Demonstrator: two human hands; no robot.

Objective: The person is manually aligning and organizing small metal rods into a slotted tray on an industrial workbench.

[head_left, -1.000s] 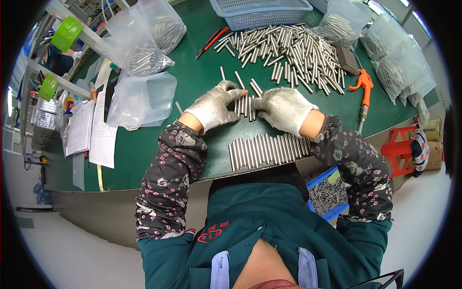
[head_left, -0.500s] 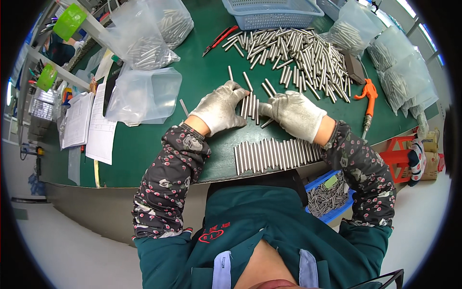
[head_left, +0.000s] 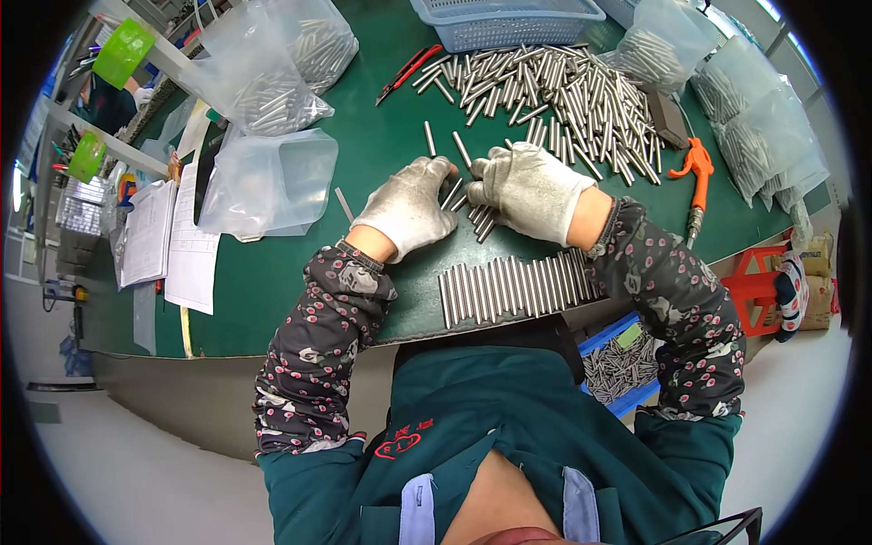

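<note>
Both my hands wear whitish work gloves and meet over the green tabletop. My left hand [head_left: 409,207] is curled, with a steel pin [head_left: 451,193] between its finger and thumb. Fingers bent, my right hand [head_left: 534,189] closes over a small bunch of steel pins [head_left: 482,222] whose ends stick out below it; its fingertips are partly hidden. Nearer to me lies a neat side-by-side row of steel pins [head_left: 509,289]. Two single pins lie just beyond my hands, one of them a loose pin [head_left: 430,138]. A large heap of pins [head_left: 572,104] spreads farther back.
Behind the heap stands a blue basket [head_left: 509,34]. Red-handled cutters [head_left: 411,73], a brown block [head_left: 668,120] and an orange air gun [head_left: 698,182] lie around it. Bags of pins [head_left: 272,95] and papers [head_left: 193,241] are at left, more bags [head_left: 749,150] at right. A blue bin [head_left: 622,363] sits below the edge.
My right hand has shifted left and slightly away from me, closer to my left hand. The pins between my hands, earlier standing in a small row, now lie slanted and partly covered.
</note>
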